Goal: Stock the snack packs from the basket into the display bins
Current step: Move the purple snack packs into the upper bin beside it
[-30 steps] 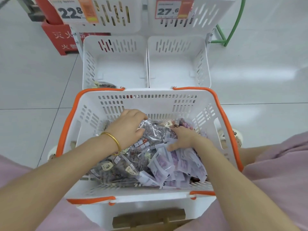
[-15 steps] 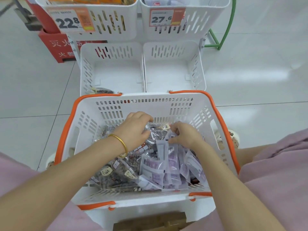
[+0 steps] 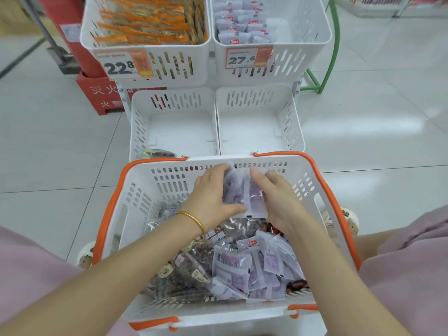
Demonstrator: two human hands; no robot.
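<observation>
A bundle of purple snack packs (image 3: 243, 198) is held between both hands above the far end of the basket (image 3: 145, 187), just short of its far wall and clear of the packs lying below. The left hand (image 3: 213, 197) is closed on the bundle's left side, its fingers (image 3: 218, 169) curled over the top edge and the thumb tucked beneath, and a gold bangle (image 3: 194, 218) is worn on that wrist. The right hand (image 3: 278, 200) is clamped on the right side, with the fingers bent round the packs. The white basket is trimmed with orange handles (image 3: 339, 214), and inside it a heap of loose purple packs (image 3: 254, 267) is seen on the right beside clear packs of dark snacks (image 3: 189, 267) on the left. Just beyond the basket two white display bins are set side by side at floor level: in the lower left bin (image 3: 179, 132) a single dark pack (image 3: 160, 153) is lying at the near edge, while only bare plastic is shown in the lower right bin (image 3: 252, 132). Above them the upper left bin (image 3: 189, 69) is filled with orange packs (image 3: 150, 23) and marked with a 22.8 price tag (image 3: 120, 66); the upper right bin (image 3: 303, 57) is part filled with white and purple packs (image 3: 242, 25) under a 27.6 price tag (image 3: 242, 59). A red box (image 3: 97, 93) is stood on the tiled floor to the left
</observation>
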